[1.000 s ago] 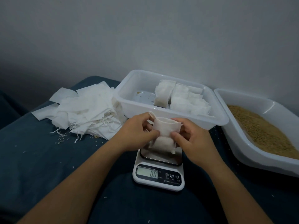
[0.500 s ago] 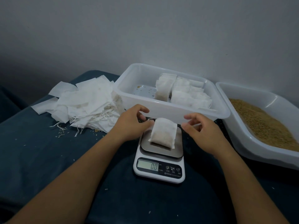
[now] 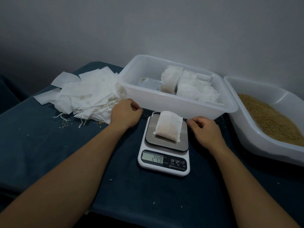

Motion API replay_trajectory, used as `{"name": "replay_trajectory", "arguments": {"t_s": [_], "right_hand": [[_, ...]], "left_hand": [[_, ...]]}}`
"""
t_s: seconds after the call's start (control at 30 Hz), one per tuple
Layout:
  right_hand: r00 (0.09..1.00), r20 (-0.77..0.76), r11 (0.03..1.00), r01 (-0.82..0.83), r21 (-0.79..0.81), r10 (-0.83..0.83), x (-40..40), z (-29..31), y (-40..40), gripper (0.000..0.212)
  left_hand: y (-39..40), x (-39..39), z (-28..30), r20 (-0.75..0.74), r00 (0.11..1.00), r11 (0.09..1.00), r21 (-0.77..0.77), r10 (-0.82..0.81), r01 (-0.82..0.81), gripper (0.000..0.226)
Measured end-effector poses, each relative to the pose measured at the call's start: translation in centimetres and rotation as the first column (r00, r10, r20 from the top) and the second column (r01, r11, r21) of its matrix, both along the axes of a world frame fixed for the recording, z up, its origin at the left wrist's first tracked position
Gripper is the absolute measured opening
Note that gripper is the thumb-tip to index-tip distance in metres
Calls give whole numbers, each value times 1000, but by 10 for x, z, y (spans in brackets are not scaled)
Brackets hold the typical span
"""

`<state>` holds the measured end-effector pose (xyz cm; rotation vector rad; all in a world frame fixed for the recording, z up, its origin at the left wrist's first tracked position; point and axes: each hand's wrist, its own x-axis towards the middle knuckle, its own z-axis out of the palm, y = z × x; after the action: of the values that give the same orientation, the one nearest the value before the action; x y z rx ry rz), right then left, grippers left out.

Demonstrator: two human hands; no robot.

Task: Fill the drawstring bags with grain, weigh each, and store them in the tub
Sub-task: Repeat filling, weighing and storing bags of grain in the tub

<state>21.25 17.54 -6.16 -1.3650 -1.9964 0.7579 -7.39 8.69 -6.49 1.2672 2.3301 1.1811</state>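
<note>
White filled bag point(image 3: 168, 126) sits on scale, hands off it.

Bag lies flat on the steel platform of the scale point(image 3: 164, 155) w/ its drawstring trailing off the top left corner; readout shows 24.9. Left hand point(image 3: 125, 114) rests on the desk point(image 3: 41, 153) just left of the scale, fingers loosely curled, holding nothing. Right hand point(image 3: 204, 129) sits just right of the scale, same loose curl, also empty. Tub point(image 3: 172, 104) stands right behind the scale, filled bags point(image 3: 189, 87) packed in its right half, a few stray grains on its floor. Pile of empty bags point(image 3: 87, 94) lies left of the tub. Grain tray point(image 3: 269, 116) is at far right.
</note>
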Motion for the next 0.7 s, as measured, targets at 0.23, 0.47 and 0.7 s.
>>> {"name": "replay_trajectory", "arguments": {"t_s": [0.23, 0.47, 0.7], "right_hand": [[995, -93, 1000, 23, 9, -22, -4, 4, -4, 19], [987, -90, 990, -129, 54, 134, -25, 20, -14, 24], [985, 13, 981, -173, 84, 173, -37, 25, -18, 16]], "left_hand": [[0, 1, 1, -7, 1000, 1000, -6, -18, 18, 3], [-2, 3, 1, 7, 1000, 1000, 6, -29, 28, 3], [-1, 3, 1, 27, 999, 999, 14, -38, 37, 2]]}}
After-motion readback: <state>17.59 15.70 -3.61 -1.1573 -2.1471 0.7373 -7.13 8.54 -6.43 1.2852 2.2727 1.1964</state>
